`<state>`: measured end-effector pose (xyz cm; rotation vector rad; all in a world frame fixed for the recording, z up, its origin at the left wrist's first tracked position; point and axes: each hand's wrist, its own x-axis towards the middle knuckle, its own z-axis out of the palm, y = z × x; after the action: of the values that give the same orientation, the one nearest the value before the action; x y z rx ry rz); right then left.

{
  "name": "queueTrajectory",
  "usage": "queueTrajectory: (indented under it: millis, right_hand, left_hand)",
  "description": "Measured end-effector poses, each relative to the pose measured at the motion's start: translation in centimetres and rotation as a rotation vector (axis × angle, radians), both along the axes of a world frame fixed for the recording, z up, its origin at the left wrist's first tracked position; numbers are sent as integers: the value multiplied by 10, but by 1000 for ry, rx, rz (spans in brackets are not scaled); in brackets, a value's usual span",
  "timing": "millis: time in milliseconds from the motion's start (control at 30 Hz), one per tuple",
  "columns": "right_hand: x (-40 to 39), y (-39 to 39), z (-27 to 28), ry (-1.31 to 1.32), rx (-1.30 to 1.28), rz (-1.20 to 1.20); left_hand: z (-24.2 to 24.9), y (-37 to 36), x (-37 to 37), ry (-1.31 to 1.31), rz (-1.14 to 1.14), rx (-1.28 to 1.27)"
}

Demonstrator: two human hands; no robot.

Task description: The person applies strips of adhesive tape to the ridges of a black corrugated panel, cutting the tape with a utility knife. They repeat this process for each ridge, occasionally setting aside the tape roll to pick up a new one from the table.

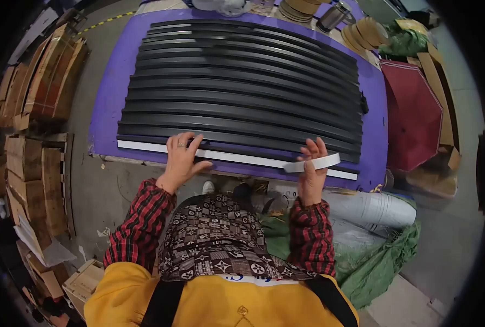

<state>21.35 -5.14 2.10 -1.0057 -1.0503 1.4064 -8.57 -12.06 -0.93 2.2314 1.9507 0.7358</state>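
Observation:
Black ridged slats (242,87) lie side by side across a purple-topped table. A white strip of tape (242,157) runs along the slat nearest to me. My left hand (181,161) rests on this near edge, thumb spread apart from the fingers, pressing on the tape and slat. At the right part of the same edge, my right hand (312,171) holds a curved band of white tape (327,161) between thumb and fingers. Whether this band joins the strip on the slat is hard to make out.
The purple table (109,103) shows around the slats. Tape rolls (365,34) and a metal mug (334,16) stand at the far edge. A dark red umbrella (411,114) is on the right, stacked cartons (49,76) on the left, green sacking (381,267) below right.

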Motion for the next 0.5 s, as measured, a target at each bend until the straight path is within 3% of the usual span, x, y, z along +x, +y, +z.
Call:
queueTrajectory:
  millis: [33, 133, 200, 333, 400, 467, 500]
  right_hand:
    - [-19, -5, 5, 303, 10, -24]
    - [-67, -17, 9, 451, -1, -22]
    - [-84, -22, 7, 453, -15, -10]
    - [-90, -25, -1, 554, 0, -3]
    - [-49, -11, 0, 790, 69, -11]
    - [0, -4, -2, 805, 68, -79]
    - [26, -1, -18, 671, 40, -114]
  left_hand:
    - [2, 0, 20, -197, -2, 51]
    - [13, -3, 83, -1248, 49, -294]
    - [21, -1, 101, -1713, 105, -446]
    - [18, -8, 74, -1889, 214, -483]
    - [15, -18, 17, -1629, 314, -469]
    - [-2, -30, -68, -1348, 479, -414]
    - [-9, -36, -111, -1235, 550, -391]
